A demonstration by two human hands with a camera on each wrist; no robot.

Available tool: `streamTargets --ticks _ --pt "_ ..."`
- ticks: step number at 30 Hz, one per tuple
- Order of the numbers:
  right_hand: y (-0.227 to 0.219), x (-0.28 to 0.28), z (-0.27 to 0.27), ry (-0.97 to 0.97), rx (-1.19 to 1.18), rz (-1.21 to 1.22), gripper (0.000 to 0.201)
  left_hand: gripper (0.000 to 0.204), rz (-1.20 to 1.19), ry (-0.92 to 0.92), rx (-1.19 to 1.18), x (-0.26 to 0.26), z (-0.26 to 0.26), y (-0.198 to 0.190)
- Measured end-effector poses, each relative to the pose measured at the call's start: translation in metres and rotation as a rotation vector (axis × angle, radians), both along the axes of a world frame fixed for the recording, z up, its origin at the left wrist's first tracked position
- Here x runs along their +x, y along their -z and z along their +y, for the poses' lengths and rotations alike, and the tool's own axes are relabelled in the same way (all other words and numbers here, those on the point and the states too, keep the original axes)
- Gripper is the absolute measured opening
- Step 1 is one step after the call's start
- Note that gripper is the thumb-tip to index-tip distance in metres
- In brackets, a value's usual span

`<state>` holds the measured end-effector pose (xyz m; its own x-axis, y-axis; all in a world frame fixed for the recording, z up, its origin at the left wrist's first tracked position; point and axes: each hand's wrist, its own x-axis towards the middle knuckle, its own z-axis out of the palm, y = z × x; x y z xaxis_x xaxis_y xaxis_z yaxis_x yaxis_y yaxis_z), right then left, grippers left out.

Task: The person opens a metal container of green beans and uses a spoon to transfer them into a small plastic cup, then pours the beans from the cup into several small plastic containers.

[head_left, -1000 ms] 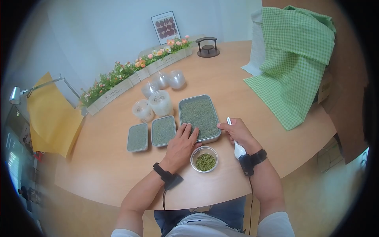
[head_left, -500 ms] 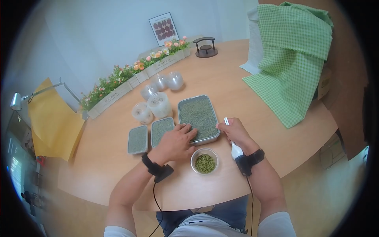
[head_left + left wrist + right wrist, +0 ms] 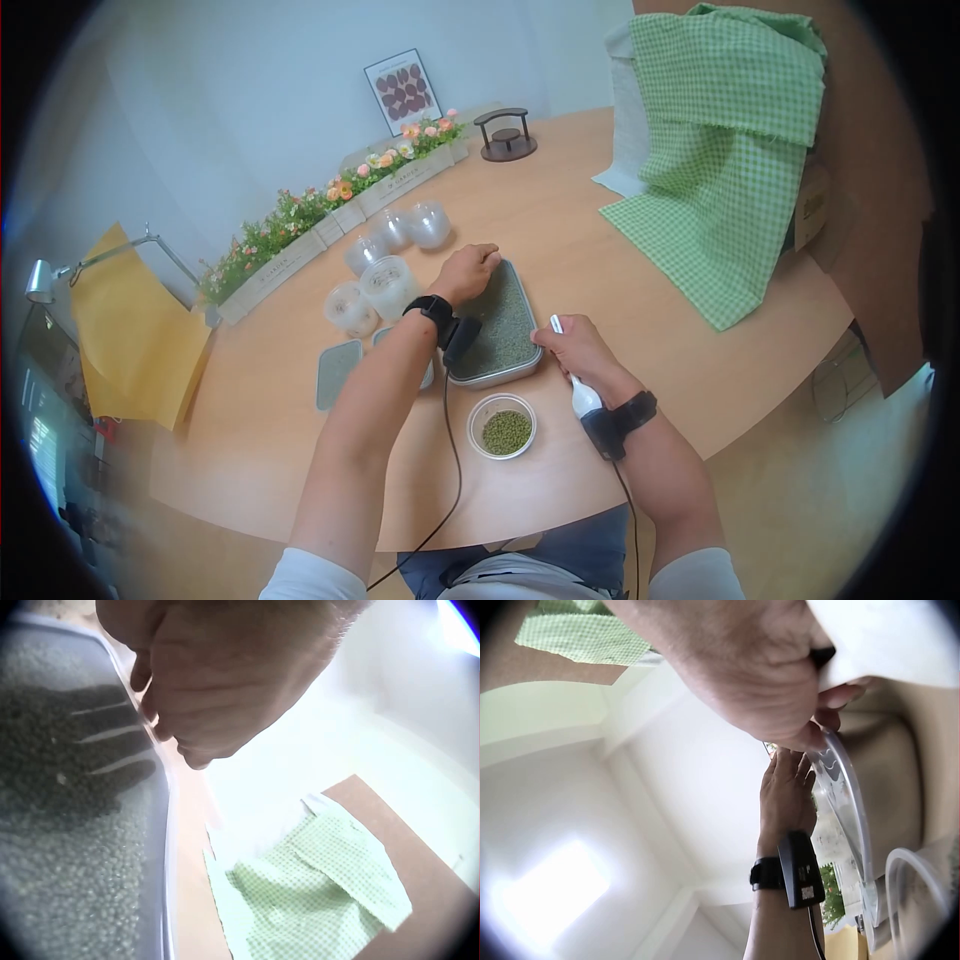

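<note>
A large lidded rectangular container (image 3: 505, 325) full of small green beans sits before me in the head view. My left hand (image 3: 468, 273) is at its far left edge, fingers reaching over the rim. In the left wrist view those fingers bend down beside the clear lid (image 3: 82, 847), which reflects them. My right hand (image 3: 583, 352) grips a white spoon (image 3: 586, 402), its bowl toward the wrist, while the thumb meets the container's near right corner. Closer to me stands a round clear tub (image 3: 477, 413) partly filled with green mung beans (image 3: 507, 432).
Two smaller lidded containers (image 3: 338, 368) lie to the left, one mostly behind my left forearm. Behind them are clear plastic cups (image 3: 388, 285) and round jars (image 3: 430, 225). Flower boxes (image 3: 290, 262) line the back, with a dark wooden stand (image 3: 508, 147). Green checked cloth (image 3: 720, 170) drapes at right.
My left hand has lifted off the near left part of the large container and moved away from me to its far edge. The right hand keeps hold of the spoon at the near right corner.
</note>
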<state>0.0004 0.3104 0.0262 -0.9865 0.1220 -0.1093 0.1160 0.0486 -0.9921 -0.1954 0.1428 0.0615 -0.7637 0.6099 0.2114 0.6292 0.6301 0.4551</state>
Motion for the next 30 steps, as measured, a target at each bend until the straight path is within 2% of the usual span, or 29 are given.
streamTargets --ticks 2,3,8,11,18,21,24,26,27,29,30 --pt "0.001 -0.001 0.001 0.007 0.006 0.001 0.030 0.037 -0.118 -0.101 0.086 -0.011 0.010 0.005" --pt "0.002 -0.002 0.003 -0.005 -0.009 -0.002 0.031 0.037 -0.121 -0.093 0.083 -0.018 0.013 0.007" --pt "0.006 -0.004 0.005 -0.018 -0.027 -0.007 0.034 0.029 -0.466 -0.047 0.144 -0.035 0.016 0.012" --pt "0.006 -0.003 0.005 -0.024 -0.036 -0.019 0.034 0.026 -0.550 -0.047 0.127 -0.046 0.017 0.012" --pt "0.003 -0.002 0.005 -0.022 -0.025 -0.011 0.034 0.024 -0.542 -0.077 0.000 -0.049 0.023 0.008" --pt "0.002 -0.002 0.005 -0.022 -0.032 -0.017 0.034 0.028 -0.516 -0.086 0.017 -0.045 0.022 0.010" --pt "0.003 -0.001 0.004 -0.026 -0.030 -0.011 0.032 0.036 -0.379 -0.121 -0.037 -0.036 0.019 0.014" --pt "0.000 -0.002 0.005 -0.030 -0.020 -0.008 0.031 0.043 -0.093 -0.144 -0.070 -0.023 0.014 0.015" --pt "-0.001 -0.001 0.004 -0.020 -0.017 -0.017 0.030 0.043 -0.090 -0.150 -0.071 -0.017 0.007 0.015" --pt "0.000 -0.001 0.004 -0.019 -0.016 -0.023 0.030 0.042 0.102 -0.067 -0.212 0.027 -0.003 -0.016" --pt "0.003 -0.002 0.005 -0.022 -0.033 -0.018 0.029 0.038 0.187 -0.013 -0.165 0.040 -0.016 -0.018"
